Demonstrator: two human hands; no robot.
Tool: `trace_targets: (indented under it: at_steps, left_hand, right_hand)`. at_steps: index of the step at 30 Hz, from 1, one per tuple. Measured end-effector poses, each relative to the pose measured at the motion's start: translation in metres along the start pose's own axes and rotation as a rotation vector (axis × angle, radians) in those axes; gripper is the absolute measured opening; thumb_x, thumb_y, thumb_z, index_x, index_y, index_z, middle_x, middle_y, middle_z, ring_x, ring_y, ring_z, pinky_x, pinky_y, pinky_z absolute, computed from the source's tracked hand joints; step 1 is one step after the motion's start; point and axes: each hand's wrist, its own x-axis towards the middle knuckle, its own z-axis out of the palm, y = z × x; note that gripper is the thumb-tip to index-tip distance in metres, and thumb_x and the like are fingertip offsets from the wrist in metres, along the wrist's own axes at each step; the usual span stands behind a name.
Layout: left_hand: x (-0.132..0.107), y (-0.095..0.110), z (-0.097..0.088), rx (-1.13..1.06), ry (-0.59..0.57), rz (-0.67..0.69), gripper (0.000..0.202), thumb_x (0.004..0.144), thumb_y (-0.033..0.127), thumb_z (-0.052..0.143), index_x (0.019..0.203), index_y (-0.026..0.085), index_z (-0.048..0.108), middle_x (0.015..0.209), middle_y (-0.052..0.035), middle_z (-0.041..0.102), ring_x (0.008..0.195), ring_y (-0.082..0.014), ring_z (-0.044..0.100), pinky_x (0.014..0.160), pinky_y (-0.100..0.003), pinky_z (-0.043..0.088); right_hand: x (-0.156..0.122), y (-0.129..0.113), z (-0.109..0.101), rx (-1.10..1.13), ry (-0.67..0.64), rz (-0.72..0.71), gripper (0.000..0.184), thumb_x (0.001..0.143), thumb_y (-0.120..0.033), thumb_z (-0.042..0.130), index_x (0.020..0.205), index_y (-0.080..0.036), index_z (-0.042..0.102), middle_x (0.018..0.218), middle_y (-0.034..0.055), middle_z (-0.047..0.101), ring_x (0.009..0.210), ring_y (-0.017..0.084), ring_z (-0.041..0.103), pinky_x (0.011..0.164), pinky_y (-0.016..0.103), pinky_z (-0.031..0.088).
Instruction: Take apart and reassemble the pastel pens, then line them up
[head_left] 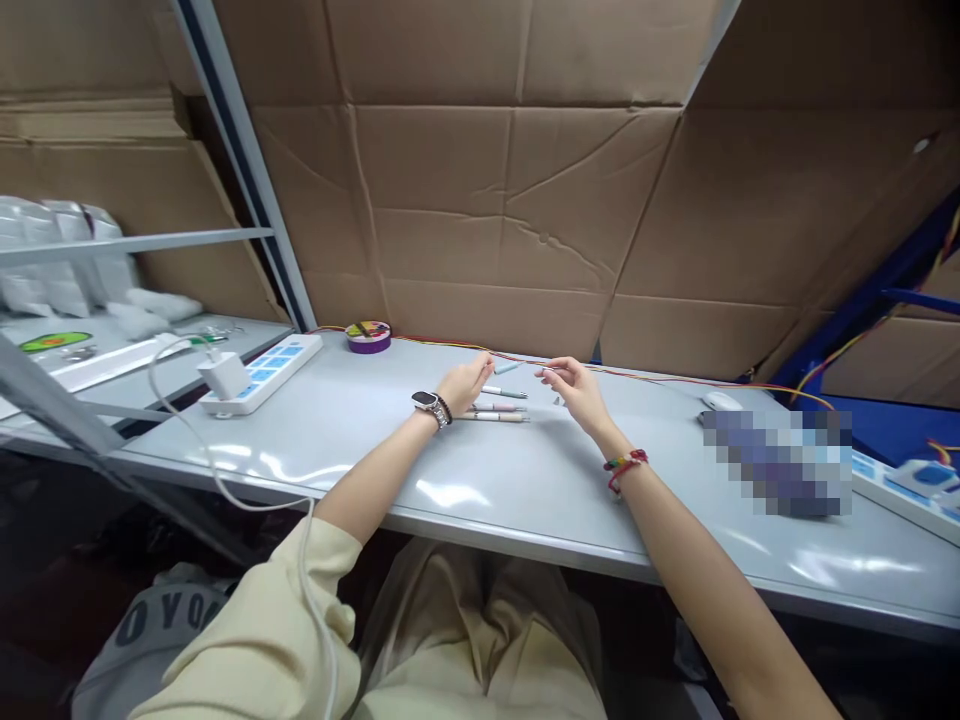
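My left hand [465, 386], with a dark-faced watch on its wrist, is closed around one end of a pale blue pen [508, 368], which points to the right. To the right of it, my right hand [576, 392] is raised over the table with thumb and fingers pinched; whatever is between them is too small to name. Several slim pens lie side by side near my left hand, among them a white-and-dark pen [505, 393] and a beige pen [496, 417]. Below my right fingers sits a tiny greyish piece [557, 401].
A grey table [480, 470] stands before a cardboard wall [480, 200]. At the left are a power strip [279, 368] with a white charger [223, 375] and a round purple tin [368, 337]. A blurred-out purple object [772, 465] and another power strip [900, 490] lie right.
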Motion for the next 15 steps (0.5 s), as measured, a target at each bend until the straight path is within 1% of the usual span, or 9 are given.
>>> trace_targets:
  at_steps: [3,6,8,11,15]
  left_hand:
    - [-0.0001,0.0019,0.0003,-0.006,-0.036,0.02,0.029,0.093,0.036,0.039,0.099,0.011,0.053,0.074,-0.0004,0.056,0.06,-0.0099,0.054,0.061,-0.027,0.047]
    - [0.0001,0.0038,0.0005,-0.009,-0.059,0.035,0.028,0.092,0.036,0.041,0.099,0.011,0.053,0.076,-0.001,0.057,0.06,-0.0097,0.054,0.06,-0.026,0.047]
    - [-0.0001,0.005,0.0004,-0.009,-0.071,0.047,0.028,0.093,0.035,0.039,0.098,0.012,0.053,0.071,0.0004,0.055,0.057,-0.0097,0.053,0.058,-0.026,0.046]
    - [-0.0004,0.0071,0.0003,-0.008,-0.087,0.066,0.026,0.094,0.033,0.033,0.098,0.016,0.052,0.06,0.0035,0.051,0.052,-0.011,0.049,0.056,-0.024,0.041]
    - [-0.0005,0.0092,0.0007,-0.008,-0.106,0.075,0.025,0.092,0.035,0.031,0.097,0.02,0.051,0.058,0.0037,0.05,0.051,-0.012,0.048,0.052,-0.022,0.037]
  right_hand:
    - [-0.0016,-0.005,0.0015,0.015,-0.03,-0.005,0.027,0.078,-0.044,0.053,0.089,-0.02,0.055,0.084,0.0062,0.069,0.079,0.019,0.063,0.067,0.031,0.048]
    - [-0.0027,-0.0084,0.0018,0.014,-0.037,-0.007,0.027,0.077,-0.044,0.053,0.089,-0.02,0.056,0.084,0.0061,0.069,0.081,0.02,0.063,0.065,0.03,0.047]
    - [-0.0028,-0.0089,0.0016,0.01,-0.038,-0.009,0.027,0.078,-0.044,0.053,0.09,-0.02,0.056,0.086,0.0061,0.069,0.083,0.02,0.063,0.065,0.03,0.047]
    - [-0.0023,-0.0073,0.0018,-0.003,-0.047,-0.01,0.027,0.078,-0.043,0.054,0.091,-0.02,0.056,0.088,0.0063,0.069,0.087,0.021,0.063,0.068,0.03,0.047]
    - [-0.0023,-0.004,0.004,-0.03,-0.09,-0.008,0.025,0.078,-0.041,0.055,0.09,-0.019,0.057,0.086,0.0059,0.069,0.085,0.02,0.064,0.073,0.031,0.046]
